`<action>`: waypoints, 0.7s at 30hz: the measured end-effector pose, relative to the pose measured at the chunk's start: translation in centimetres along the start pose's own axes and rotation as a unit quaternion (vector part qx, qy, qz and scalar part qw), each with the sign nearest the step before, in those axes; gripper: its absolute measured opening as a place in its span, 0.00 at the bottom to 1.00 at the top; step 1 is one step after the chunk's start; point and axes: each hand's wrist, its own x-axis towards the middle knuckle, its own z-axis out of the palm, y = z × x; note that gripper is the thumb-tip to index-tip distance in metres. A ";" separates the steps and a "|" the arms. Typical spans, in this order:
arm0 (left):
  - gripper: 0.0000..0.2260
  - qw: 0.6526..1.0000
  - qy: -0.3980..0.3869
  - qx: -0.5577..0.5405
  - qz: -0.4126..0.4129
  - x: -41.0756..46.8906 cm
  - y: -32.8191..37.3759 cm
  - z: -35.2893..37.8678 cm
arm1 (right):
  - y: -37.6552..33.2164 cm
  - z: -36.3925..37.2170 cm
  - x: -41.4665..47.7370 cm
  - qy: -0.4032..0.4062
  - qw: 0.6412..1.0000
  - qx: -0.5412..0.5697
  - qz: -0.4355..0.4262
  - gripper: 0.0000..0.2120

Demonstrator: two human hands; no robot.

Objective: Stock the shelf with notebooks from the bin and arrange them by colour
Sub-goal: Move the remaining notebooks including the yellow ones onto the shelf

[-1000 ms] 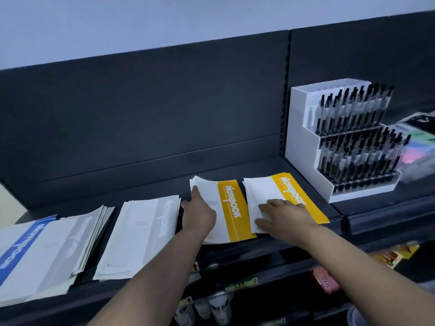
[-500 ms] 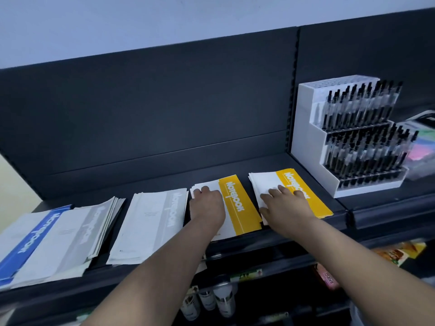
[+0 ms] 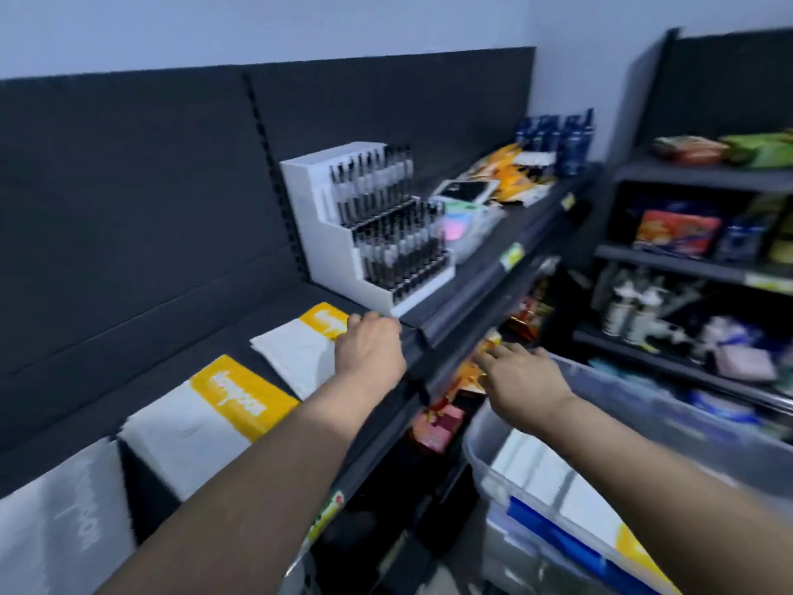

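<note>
As the spread-fingered right hand (image 3: 523, 382) swung from the yellow notebooks (image 3: 294, 352) beside the pen display (image 3: 369, 234) toward the clear bin (image 3: 474, 448) below it, likely for more, the left hand (image 3: 370, 350), grip unclear, rested on them.

The shelf (image 3: 141, 375) and its back panel (image 3: 150, 186) are charcoal grey under a pale bluish wall (image 3: 300, 27). The nearer stack (image 3: 206, 418) and the farther stack (image 3: 296, 350) of notebooks are white with a yellow band carrying white lettering. The leftmost stack (image 3: 55, 530) is pale grey-white (its lettering is faint and blurred). The pen stand (image 3: 313, 216) is white, its pens (image 3: 386, 234) black-capped. The bin (image 3: 643, 401) is clear, holding a blue-banded notebook (image 3: 553, 528) and a yellow-banded notebook (image 3: 635, 549), both white otherwise. The bottles (image 3: 558, 139) are dark blue.
</note>
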 end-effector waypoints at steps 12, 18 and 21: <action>0.12 0.966 -0.200 -0.017 0.160 -0.5 17.3 10.3 | 16.8 8.6 -14.6 -0.181 0.942 -0.007 0.283 0.23; 0.17 0.943 -0.311 -0.027 0.116 -1.0 21.1 15.7 | 19.2 13.4 -15.9 -0.244 0.934 0.032 0.258 0.21; 0.13 0.928 -0.356 -0.034 0.103 -1.0 22.1 17.7 | 19.7 15.2 -15.9 -0.273 0.931 0.052 0.235 0.20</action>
